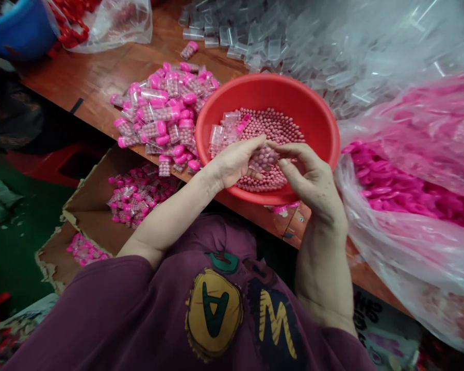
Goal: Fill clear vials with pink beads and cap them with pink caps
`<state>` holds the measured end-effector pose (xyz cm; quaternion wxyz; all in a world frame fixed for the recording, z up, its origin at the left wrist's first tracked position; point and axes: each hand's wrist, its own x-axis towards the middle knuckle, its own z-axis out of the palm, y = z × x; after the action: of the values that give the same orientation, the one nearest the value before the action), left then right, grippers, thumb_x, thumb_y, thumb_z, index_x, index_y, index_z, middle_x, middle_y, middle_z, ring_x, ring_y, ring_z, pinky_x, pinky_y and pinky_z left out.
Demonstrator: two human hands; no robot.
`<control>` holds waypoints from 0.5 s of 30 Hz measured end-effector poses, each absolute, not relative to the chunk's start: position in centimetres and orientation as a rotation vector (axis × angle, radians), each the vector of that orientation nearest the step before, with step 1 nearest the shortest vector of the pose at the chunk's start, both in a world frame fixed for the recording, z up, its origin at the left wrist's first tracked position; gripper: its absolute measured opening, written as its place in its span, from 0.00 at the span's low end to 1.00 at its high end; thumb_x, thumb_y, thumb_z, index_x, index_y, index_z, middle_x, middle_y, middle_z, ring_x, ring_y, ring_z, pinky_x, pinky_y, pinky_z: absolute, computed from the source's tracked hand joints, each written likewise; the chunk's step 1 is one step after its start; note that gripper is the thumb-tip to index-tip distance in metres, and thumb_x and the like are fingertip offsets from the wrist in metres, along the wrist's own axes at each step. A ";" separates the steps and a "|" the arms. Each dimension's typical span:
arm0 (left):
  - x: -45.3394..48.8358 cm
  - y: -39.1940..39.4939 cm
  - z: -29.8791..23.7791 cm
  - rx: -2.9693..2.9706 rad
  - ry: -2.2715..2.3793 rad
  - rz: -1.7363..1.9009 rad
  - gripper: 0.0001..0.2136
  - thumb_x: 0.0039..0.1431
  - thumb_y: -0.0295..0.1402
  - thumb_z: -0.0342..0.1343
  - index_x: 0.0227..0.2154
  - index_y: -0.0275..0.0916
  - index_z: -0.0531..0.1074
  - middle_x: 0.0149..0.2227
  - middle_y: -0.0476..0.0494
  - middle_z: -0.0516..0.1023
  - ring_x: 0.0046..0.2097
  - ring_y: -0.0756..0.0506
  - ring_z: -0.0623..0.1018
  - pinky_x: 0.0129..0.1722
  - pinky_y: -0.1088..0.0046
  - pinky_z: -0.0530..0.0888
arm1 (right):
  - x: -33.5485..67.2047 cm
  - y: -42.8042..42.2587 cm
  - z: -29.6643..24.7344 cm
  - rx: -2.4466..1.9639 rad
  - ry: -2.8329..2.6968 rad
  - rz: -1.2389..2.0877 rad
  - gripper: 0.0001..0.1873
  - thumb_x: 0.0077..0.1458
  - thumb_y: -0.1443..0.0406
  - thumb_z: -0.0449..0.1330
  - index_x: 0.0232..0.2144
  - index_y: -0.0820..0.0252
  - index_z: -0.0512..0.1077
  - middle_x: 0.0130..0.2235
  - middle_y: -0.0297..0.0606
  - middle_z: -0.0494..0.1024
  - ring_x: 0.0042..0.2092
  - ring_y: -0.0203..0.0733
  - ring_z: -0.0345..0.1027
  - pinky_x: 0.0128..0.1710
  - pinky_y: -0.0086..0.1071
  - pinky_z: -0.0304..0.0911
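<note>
A red plastic bowl (317,118) on the wooden table holds many small pink beads (278,129) and a few empty clear tubes (224,131). Over the bowl's near side, my left hand (235,162) is curled around a clear tube filled with pink beads (263,157). My right hand (313,178) pinches the same tube from the right, fingertips meeting the left hand's. Left of the bowl lies a heap of filled tubes with pink caps (164,105).
A clear bag of pink caps (402,180) lies at the right. Empty clear tubes (255,36) are piled at the back. A cardboard box (96,216) with filled tubes stands below the table edge. A blue basin (19,26) and a bag of red pieces (75,20) sit far left.
</note>
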<state>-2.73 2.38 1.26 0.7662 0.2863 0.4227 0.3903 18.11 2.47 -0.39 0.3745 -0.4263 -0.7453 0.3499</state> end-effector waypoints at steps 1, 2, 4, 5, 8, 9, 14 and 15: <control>-2.7 2.4 1.2 0.636 0.926 0.845 0.18 0.81 0.43 0.50 0.51 0.39 0.82 0.39 0.41 0.84 0.40 0.45 0.80 0.35 0.68 0.76 | 17.9 2.4 -0.3 -1.074 -1.947 0.881 0.14 0.68 0.57 0.66 0.54 0.45 0.82 0.58 0.38 0.87 0.58 0.52 0.81 0.66 0.53 0.75; -2.6 2.3 1.1 0.657 0.944 0.845 0.18 0.81 0.44 0.50 0.51 0.39 0.82 0.39 0.41 0.84 0.41 0.45 0.80 0.36 0.68 0.76 | 17.7 2.3 -0.2 -1.068 -1.972 0.871 0.14 0.68 0.58 0.65 0.54 0.45 0.83 0.58 0.38 0.87 0.58 0.52 0.81 0.66 0.53 0.75; -2.5 2.3 0.9 0.710 0.991 0.841 0.18 0.81 0.44 0.51 0.52 0.39 0.82 0.38 0.40 0.83 0.43 0.44 0.81 0.39 0.67 0.78 | 17.5 2.1 -0.4 -1.094 -1.968 0.860 0.13 0.68 0.58 0.66 0.53 0.45 0.82 0.57 0.38 0.88 0.56 0.52 0.82 0.65 0.52 0.76; -2.5 2.2 0.8 0.738 1.003 0.841 0.18 0.81 0.44 0.51 0.52 0.39 0.82 0.39 0.40 0.84 0.45 0.43 0.82 0.40 0.67 0.78 | 17.4 2.0 -0.6 -1.118 -1.948 0.864 0.12 0.68 0.58 0.66 0.52 0.46 0.82 0.56 0.38 0.88 0.54 0.51 0.82 0.64 0.52 0.76; -2.5 2.0 0.4 0.792 1.000 0.851 0.17 0.79 0.45 0.53 0.51 0.39 0.82 0.41 0.39 0.84 0.45 0.44 0.81 0.38 0.68 0.77 | 17.5 1.9 -1.1 -1.173 -1.887 0.878 0.10 0.66 0.56 0.68 0.48 0.48 0.81 0.49 0.37 0.88 0.49 0.50 0.83 0.58 0.50 0.78; -2.5 1.9 0.3 0.800 0.985 0.861 0.16 0.78 0.44 0.54 0.49 0.38 0.82 0.42 0.39 0.84 0.44 0.44 0.80 0.36 0.69 0.75 | 17.6 1.9 -1.3 -1.178 -1.874 0.889 0.10 0.66 0.55 0.69 0.47 0.49 0.80 0.47 0.37 0.88 0.47 0.49 0.83 0.57 0.49 0.79; -2.5 1.7 0.6 0.810 0.915 0.884 0.10 0.74 0.38 0.60 0.41 0.37 0.82 0.40 0.41 0.81 0.37 0.49 0.75 0.31 0.72 0.70 | 18.2 2.5 -2.1 -1.151 -1.812 1.005 0.18 0.61 0.46 0.73 0.42 0.48 0.78 0.44 0.36 0.85 0.45 0.48 0.81 0.53 0.48 0.80; -2.5 1.6 0.7 0.817 0.930 0.875 0.10 0.74 0.37 0.59 0.41 0.38 0.82 0.40 0.42 0.81 0.37 0.49 0.75 0.31 0.72 0.70 | 18.2 2.6 -2.1 -1.148 -1.802 1.029 0.19 0.61 0.44 0.73 0.41 0.47 0.77 0.43 0.36 0.84 0.46 0.49 0.81 0.55 0.48 0.80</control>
<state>-2.48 1.65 0.71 0.7262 0.3705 0.4217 0.3968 18.25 2.61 -2.14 0.3755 -0.4486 -0.7043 0.4021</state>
